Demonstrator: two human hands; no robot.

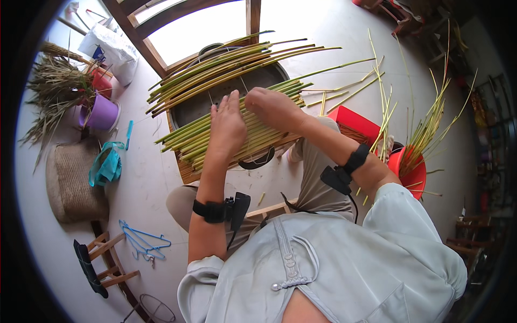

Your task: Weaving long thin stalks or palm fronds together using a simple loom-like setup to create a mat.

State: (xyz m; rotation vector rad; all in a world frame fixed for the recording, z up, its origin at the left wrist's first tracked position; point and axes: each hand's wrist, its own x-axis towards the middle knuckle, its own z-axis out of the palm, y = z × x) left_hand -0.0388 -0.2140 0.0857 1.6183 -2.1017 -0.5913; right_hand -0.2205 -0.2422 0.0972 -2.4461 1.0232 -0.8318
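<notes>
My left hand (229, 131) lies flat over the near row of green plant stalks (185, 145), its fingers stretched out and holding nothing visible. Just right of it, my right hand (276, 109) is curled, knuckles up, over the far edge of the same row. It is slightly blurred and its fingertips are hidden. White strings (244, 84) run from the near row towards a second bundle of yellow-green stalks (210, 78). Both groups rest across a round dark metal pan (190, 115) with a black handle (257, 160) at its near side.
A wooden frame (155, 52) rises behind the pan. To the right are a red box (357, 125) and a red bucket (420, 173) with thin stalks. Loose stalks (335, 99) lie on the floor. At left stand a purple bucket (101, 113), a woven basket (74, 181) and a small stool (107, 250).
</notes>
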